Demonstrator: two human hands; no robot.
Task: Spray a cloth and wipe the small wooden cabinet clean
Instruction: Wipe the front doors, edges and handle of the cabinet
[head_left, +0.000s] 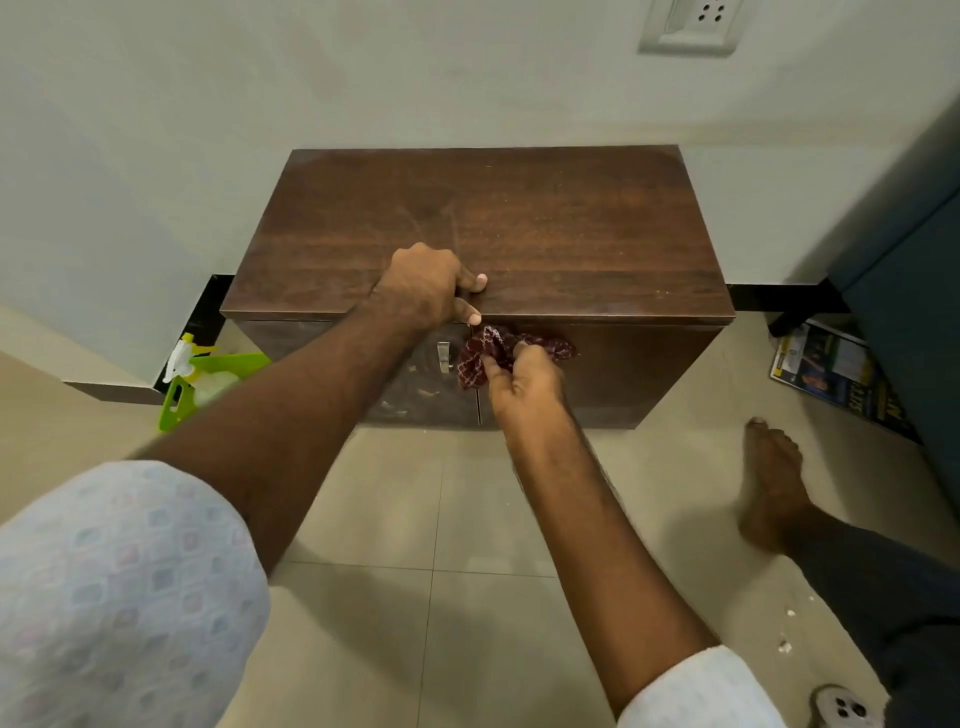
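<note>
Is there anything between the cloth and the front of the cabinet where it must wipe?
Nothing visible. The right hand presses the red cloth against the cabinet front, beside the metal handle.

A white wall socket (691, 23) sits at the upper right of the frame. At the right edge, a magazine (831, 371) lies on the tiled floor (441, 519) beside dark blue furniture (914, 291). A bare foot (774, 483) rests at lower right.

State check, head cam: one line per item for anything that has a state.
left hand: gripping the cabinet's top front edge
right hand: holding the cloth
cloth: bunched, pressed on the cabinet front
cabinet: doors shut, top dusty
spray bottle: standing on the floor, unheld
</note>
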